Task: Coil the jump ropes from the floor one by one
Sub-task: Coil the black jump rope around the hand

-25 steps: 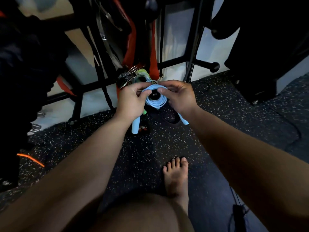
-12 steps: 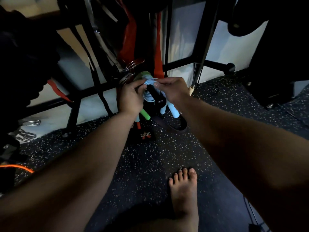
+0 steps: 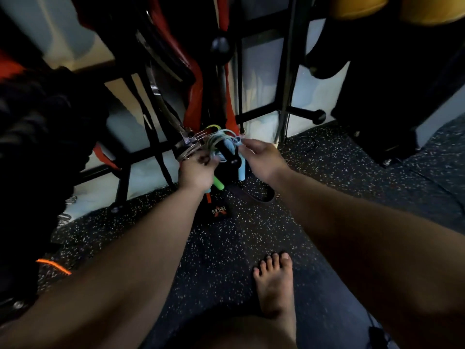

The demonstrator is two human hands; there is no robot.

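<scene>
A coiled light blue jump rope (image 3: 227, 142) hangs over a black peg (image 3: 227, 153) on the rack, with one of its pale blue handles (image 3: 241, 170) dangling below. My right hand (image 3: 261, 157) pinches the top of the coil at the peg. My left hand (image 3: 197, 170) is curled on the coil's left side, and another pale handle tip shows under it. A green jump rope (image 3: 212, 128) is coiled on the same peg behind the blue one, its green handle (image 3: 218, 183) hanging down.
The black metal rack frame (image 3: 259, 113) stands against the wall with orange straps (image 3: 195, 107) and metal clips (image 3: 187, 143). A black Valeo pouch (image 3: 219, 210) and a dark shoe (image 3: 260, 193) lie on the speckled floor. My bare foot (image 3: 275, 283) is near me. An orange cord (image 3: 54, 265) lies at left.
Both hands have carried the blue coil from in front of the rack up onto the black peg. The handles now hang below it. The camera has moved closer to the rack.
</scene>
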